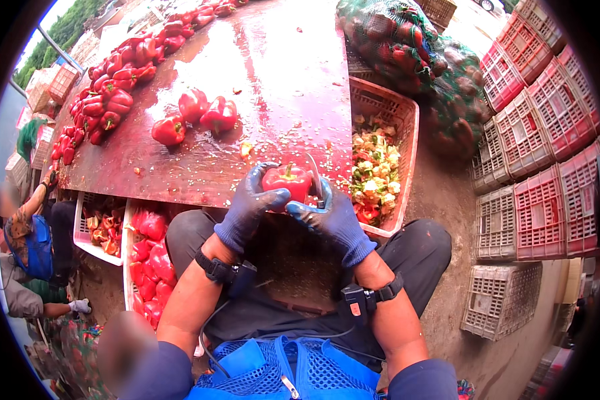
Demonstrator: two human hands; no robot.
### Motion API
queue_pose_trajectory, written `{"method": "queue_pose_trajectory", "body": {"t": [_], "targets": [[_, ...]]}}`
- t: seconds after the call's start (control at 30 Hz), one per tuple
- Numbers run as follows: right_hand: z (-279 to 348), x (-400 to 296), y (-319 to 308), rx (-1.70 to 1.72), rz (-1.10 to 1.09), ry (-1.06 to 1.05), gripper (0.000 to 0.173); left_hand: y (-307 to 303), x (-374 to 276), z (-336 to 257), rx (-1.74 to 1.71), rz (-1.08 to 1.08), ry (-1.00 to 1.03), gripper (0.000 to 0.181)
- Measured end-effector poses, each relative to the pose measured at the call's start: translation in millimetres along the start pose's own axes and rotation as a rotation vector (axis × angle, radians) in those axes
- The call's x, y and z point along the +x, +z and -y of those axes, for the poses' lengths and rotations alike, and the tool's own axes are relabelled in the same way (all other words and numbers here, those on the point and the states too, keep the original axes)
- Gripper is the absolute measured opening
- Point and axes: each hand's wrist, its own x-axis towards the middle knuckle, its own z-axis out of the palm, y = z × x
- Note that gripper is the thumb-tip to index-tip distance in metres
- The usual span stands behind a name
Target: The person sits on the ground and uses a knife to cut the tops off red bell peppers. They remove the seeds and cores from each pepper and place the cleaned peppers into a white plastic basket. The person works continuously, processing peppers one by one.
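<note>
A whole red bell pepper, its green stem facing up, is held just over the near edge of the wet red tabletop. My left hand, in a blue coated glove, grips the pepper from its left side. In my right hand, gloved the same way, is a knife with a thin curved blade and a dark handle. The blade stands upright along the pepper's right side; whether it cuts the skin I cannot tell. Three red bell peppers lie further up the table, left of my hands.
A long heap of red peppers lines the table's left side. Pepper cores fill a crate at right. A crate of peppers stands by my left knee. Net sacks and stacked crates stand right. Co-workers are at left.
</note>
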Motion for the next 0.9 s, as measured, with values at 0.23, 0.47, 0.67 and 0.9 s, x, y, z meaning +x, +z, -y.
{"method": "queue_pose_trajectory", "body": {"t": [0.23,0.47,0.67,0.9], "targets": [[1,0,-3,-0.097,0.073,-0.037,0.080,6,-3,6,0.166,0.029,-0.054,0.062],[13,-2,-4,-0.203,0.094,-0.052,0.071,5,-9,13,0.241,0.052,0.049,0.059],[18,-4,-5,-0.066,0.132,0.003,0.065,4,-8,12,0.272,0.062,0.097,0.060],[29,-6,-12,0.030,0.207,0.080,0.066,2,-7,14,0.214,0.125,0.138,0.051]]}}
